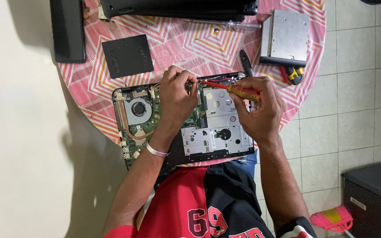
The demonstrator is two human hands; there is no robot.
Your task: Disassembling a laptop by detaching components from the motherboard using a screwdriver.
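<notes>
A round table under a pink, zigzag-patterned cloth (177,42) carries an opened laptop base (225,139), its green circuit board and round grey cooling fan (138,109) laid bare beside a silver metal tray. At the far edge lie a black laptop shell (177,8), a flat black square cover panel (128,56) and a silver optical drive (287,35). The right hand (261,112) is clamped around the yellow-and-red handle of a screwdriver (239,91). Its long axis runs almost level across the board, the red shaft pointing left and slightly away, tip at the base's far edge. The left hand (177,99) rests on the board, fingers curled together at that tip; whether they pinch anything I cannot tell.
</notes>
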